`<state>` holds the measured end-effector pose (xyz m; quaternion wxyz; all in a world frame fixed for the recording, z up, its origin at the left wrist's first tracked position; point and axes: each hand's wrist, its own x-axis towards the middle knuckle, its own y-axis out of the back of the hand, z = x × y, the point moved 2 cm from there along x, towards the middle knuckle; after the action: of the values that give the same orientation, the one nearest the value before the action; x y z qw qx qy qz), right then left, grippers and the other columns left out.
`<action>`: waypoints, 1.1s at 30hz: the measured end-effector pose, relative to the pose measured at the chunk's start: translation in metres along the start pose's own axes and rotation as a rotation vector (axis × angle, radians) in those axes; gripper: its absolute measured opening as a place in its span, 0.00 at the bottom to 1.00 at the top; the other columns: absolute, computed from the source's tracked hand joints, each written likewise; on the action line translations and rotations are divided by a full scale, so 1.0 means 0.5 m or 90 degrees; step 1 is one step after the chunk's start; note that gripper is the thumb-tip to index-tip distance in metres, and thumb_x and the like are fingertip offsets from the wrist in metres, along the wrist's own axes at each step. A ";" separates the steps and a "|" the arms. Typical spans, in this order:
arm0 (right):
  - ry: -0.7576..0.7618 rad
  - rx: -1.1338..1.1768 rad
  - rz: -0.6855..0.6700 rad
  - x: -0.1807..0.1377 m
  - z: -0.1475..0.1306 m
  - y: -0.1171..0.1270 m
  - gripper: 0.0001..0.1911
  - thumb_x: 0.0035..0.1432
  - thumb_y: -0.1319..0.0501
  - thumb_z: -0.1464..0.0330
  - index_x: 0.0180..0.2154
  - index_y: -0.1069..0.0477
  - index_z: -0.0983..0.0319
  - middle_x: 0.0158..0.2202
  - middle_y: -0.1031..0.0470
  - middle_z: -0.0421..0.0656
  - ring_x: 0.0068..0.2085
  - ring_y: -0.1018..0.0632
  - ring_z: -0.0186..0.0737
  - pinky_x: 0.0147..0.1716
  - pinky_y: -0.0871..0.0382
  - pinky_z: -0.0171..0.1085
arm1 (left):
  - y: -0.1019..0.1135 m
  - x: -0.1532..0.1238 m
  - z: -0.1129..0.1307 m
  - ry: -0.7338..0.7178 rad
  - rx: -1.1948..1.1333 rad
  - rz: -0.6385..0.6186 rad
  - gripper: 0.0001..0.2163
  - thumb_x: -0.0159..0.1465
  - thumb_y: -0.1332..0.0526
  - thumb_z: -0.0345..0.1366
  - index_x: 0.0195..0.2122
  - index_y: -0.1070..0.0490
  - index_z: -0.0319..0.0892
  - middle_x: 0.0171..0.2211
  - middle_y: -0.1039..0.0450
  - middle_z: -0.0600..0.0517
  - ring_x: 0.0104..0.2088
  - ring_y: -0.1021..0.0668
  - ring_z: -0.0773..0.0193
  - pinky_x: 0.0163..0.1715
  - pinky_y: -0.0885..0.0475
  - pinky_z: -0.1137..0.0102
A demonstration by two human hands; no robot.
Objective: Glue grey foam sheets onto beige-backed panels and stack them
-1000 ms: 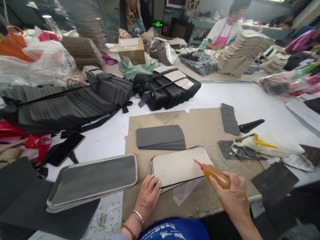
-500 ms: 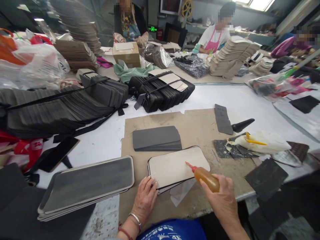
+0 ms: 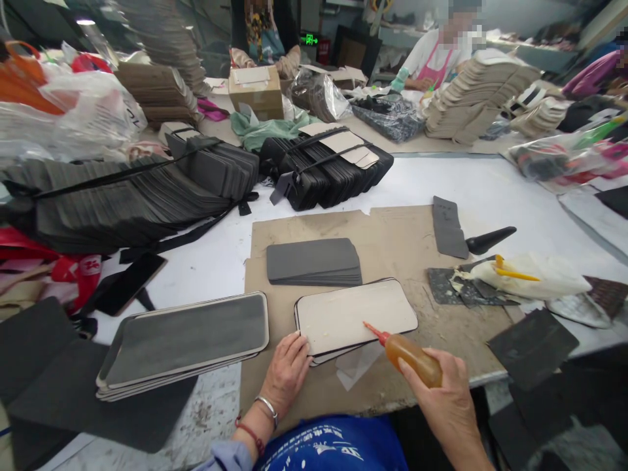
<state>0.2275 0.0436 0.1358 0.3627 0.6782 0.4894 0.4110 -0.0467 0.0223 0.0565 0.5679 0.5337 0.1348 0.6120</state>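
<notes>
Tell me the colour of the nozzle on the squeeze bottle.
Red-orange nozzle on the amber squeeze bottle in the right hand; head view shows it best.

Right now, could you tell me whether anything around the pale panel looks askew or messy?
The brown cardboard mat has a torn, ragged far edge. A translucent scrap pokes out crookedly from under the pale panel, near the glue bottle.

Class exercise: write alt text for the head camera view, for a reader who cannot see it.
A person's right hand holds an amber squeeze bottle with its red nozzle at the near edge of a pale rounded panel, while the left hand presses the panel's corner. Stacks of grey pads crowd the worktable.
</notes>
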 end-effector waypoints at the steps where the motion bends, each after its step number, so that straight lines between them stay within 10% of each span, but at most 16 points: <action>1: -0.005 -0.023 0.021 0.013 0.018 0.010 0.26 0.48 0.48 0.43 0.37 0.38 0.58 0.35 0.37 0.45 0.37 0.31 0.46 0.36 0.34 0.45 | 0.000 0.001 0.001 -0.005 0.001 0.000 0.09 0.61 0.45 0.27 0.42 0.31 0.38 0.41 0.28 0.45 0.48 0.29 0.58 0.45 0.26 0.60; 9: -0.012 -0.108 0.089 0.049 0.093 0.052 0.27 0.49 0.50 0.43 0.36 0.37 0.60 0.34 0.36 0.48 0.39 0.32 0.50 0.35 0.34 0.46 | -0.001 -0.002 0.005 -0.022 0.034 -0.015 0.09 0.61 0.44 0.27 0.43 0.32 0.36 0.42 0.28 0.44 0.48 0.29 0.56 0.44 0.26 0.60; 19: 0.045 0.124 -0.041 -0.067 -0.055 -0.035 0.14 0.52 0.41 0.59 0.40 0.38 0.57 0.37 0.36 0.43 0.36 0.28 0.41 0.35 0.30 0.41 | -0.007 -0.009 0.010 0.003 0.020 -0.017 0.11 0.60 0.44 0.26 0.44 0.32 0.37 0.43 0.28 0.43 0.49 0.29 0.56 0.44 0.26 0.60; 28: -0.521 0.755 -0.417 -0.044 -0.035 -0.070 0.22 0.44 0.38 0.53 0.38 0.39 0.58 0.31 0.29 0.39 0.26 0.28 0.37 0.20 0.34 0.35 | -0.007 -0.009 0.016 0.115 -0.032 -0.002 0.12 0.63 0.49 0.27 0.43 0.31 0.42 0.43 0.28 0.47 0.47 0.27 0.62 0.45 0.26 0.65; 33: -0.463 0.695 -0.385 -0.006 0.006 -0.057 0.24 0.41 0.35 0.55 0.37 0.38 0.59 0.31 0.29 0.39 0.29 0.27 0.38 0.24 0.33 0.36 | -0.016 0.012 0.013 0.308 -0.042 0.013 0.09 0.62 0.48 0.32 0.41 0.31 0.42 0.38 0.28 0.47 0.39 0.24 0.63 0.40 0.25 0.65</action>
<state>0.2192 0.0480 0.1086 0.2101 0.6917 0.6395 -0.2618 -0.0359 0.0269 0.0559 0.5299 0.3541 0.2418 0.7317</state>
